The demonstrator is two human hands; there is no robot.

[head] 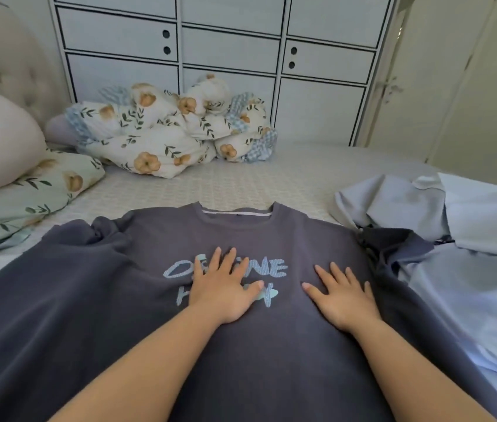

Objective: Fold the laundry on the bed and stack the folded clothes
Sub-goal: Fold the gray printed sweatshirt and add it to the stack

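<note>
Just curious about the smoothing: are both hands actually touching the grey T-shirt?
Touching. The head view shows the left hand and right hand lying flat, fingers spread, on the grey T-shirt.

Both forearms reach forward, left hand (224, 290) and right hand (343, 296) flat, palms down, fingers spread.

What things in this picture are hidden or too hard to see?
Head view, the only one:
- Pale blue lettering on the dark grey T-shirt: the left hand lies flat over its middle, so the words cannot be read.
- The T-shirt's hem: cut off by the bottom edge.
- Heap of light blue clothes: crumpled and cut by the right edge; their kind and number are unclear.
- The fabric under the right hand: covered.
</note>
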